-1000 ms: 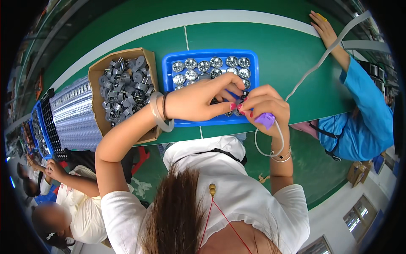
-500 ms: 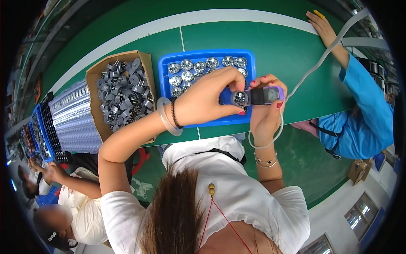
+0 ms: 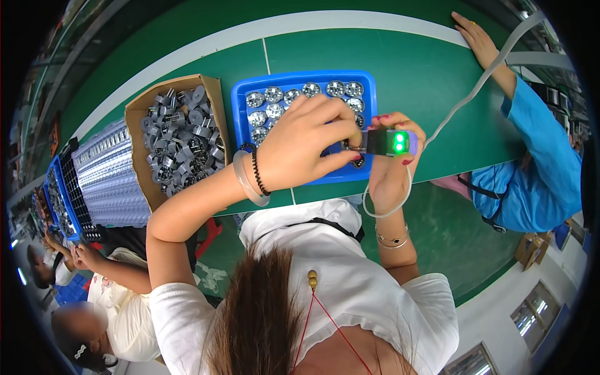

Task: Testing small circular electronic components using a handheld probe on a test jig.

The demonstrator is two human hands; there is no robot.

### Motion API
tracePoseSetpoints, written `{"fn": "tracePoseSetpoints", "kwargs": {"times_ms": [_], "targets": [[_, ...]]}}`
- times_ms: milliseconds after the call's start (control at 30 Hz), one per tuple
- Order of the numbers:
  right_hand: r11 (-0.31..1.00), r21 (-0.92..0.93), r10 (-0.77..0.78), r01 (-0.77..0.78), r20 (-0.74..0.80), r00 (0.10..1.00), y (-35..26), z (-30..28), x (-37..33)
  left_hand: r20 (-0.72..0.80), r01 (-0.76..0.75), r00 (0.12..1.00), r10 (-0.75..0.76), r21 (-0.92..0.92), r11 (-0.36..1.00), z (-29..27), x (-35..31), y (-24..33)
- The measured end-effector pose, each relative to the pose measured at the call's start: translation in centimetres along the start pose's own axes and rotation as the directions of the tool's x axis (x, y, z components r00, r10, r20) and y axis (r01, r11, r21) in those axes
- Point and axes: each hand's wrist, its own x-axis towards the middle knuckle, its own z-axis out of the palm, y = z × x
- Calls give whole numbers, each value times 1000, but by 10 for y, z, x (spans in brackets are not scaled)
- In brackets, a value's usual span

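Observation:
My left hand [image 3: 306, 140] is closed on a small round part [image 3: 351, 145], mostly hidden by my fingers. It meets the black end of a purple handheld tester [image 3: 380, 142], where two green lights glow. My right hand [image 3: 390, 178] grips the tester from the right, and a thin pale cable [image 3: 407, 190] loops around that hand. Beneath both hands stands a blue tray [image 3: 240, 94] holding rows of round, shiny faceted parts [image 3: 273, 94]; my left hand covers some of them.
Left of the tray, an open cardboard box [image 3: 215, 90] is heaped with grey pronged parts [image 3: 184, 134]. Stacked clear ridged trays [image 3: 115, 175] lie farther left. Across the green table [image 3: 431, 75], a blue-sleeved person's hand [image 3: 478, 44] rests at upper right. Another person [image 3: 119, 300] sits lower left.
The tester's two green lights have come on. My left fingers have turned and closed over the round part, hiding the shiny face that showed before.

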Motion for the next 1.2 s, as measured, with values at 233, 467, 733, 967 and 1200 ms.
{"fn": "tracePoseSetpoints", "kwargs": {"times_ms": [233,467,733,967,1200], "targets": [[977,-211,-85,24,-286,954,-2,-33,-1,65,31,997,-35,65,997,13,-9,-6],[938,-344,-118,51,-176,977,-5,-41,-9,58,-21,998,4,304,953,28,-11,-14],[893,-422,-85,157,183,979,-13,-39,-25,36,-51,998,42,323,945,28,-14,-18],[779,-531,-150,335,360,921,0,-35,-31,188,-149,977,104,240,959,9,-22,-4],[772,-538,-163,339,348,923,1,-35,-30,116,-231,971,208,251,940,20,-28,-9]]}}
